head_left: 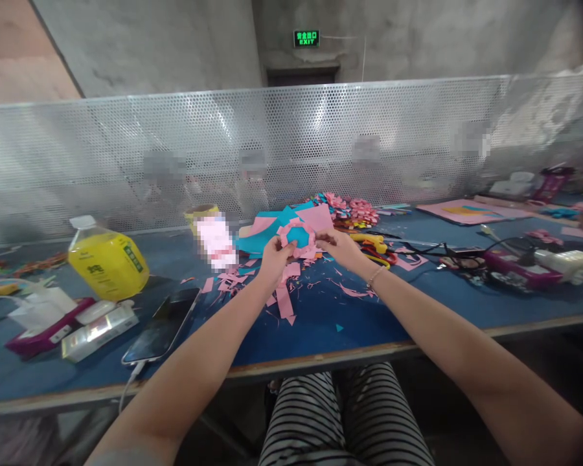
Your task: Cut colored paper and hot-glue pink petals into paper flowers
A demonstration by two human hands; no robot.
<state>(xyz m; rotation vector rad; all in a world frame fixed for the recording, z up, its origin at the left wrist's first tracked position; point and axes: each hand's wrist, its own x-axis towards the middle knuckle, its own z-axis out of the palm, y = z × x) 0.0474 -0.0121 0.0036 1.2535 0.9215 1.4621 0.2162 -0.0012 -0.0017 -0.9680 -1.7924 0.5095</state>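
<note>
A pink scalloped ring [282, 231] of felt-like sheet, with a blue middle, is held up between my two hands above the table. My left hand [274, 260] pinches its left lower edge, the thumb lying over the blue part. On the opposite side, the fingers of my right hand [339, 247] close on the right edge. Behind it lie blue sheets [257, 241] and a pink sheet [323, 215]. Pink scraps [284, 301] are scattered below and around my hands. Yellow-handled scissors [376, 243] rest just right of my right hand.
A heap of pink cut pieces [357, 210] lies at the back. On the left stand a jug of yellow liquid [109, 259], a lit phone [216, 243], a dark phone [162, 327] on a cable and a power strip [43, 333]. A perforated metal screen [199, 142] borders the table.
</note>
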